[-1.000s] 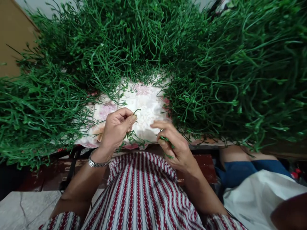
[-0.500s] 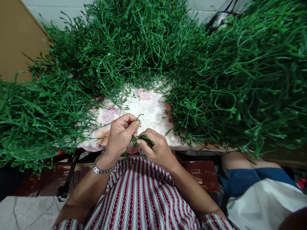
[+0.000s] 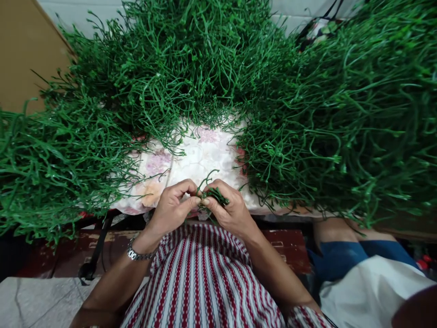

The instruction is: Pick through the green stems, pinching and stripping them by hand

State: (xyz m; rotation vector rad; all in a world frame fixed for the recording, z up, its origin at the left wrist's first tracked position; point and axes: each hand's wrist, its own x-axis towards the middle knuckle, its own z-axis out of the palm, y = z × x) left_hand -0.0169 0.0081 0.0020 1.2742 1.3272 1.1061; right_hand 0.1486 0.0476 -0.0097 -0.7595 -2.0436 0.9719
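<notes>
Thumb and fingers of my left hand [image 3: 174, 207] pinch a thin green stem [image 3: 209, 176] whose curled end sticks up above the fingertips. Closed around a small bunch of green stems [image 3: 218, 196] is my right hand [image 3: 234, 212], its thumb tip meeting the left thumb. Where the single stem joins the bunch is hidden by the fingers. Both hands are over the near edge of a table covered with a floral cloth [image 3: 201, 157]. Whether the stems are plastic or plant I cannot tell.
Large heaps of loose green stems lie at the left [image 3: 58, 168], at the back [image 3: 198, 59] and at the right [image 3: 327, 132]. A dark patterned bag [image 3: 319, 29] is behind them. Another person's blue-clothed legs [image 3: 344, 255] are at the lower right. A tan board [image 3: 23, 54] stands far left.
My left hand has come down and towards the right hand, bringing the single stem against the bunch. The thumbs now touch, and the bunch has shifted slightly right.
</notes>
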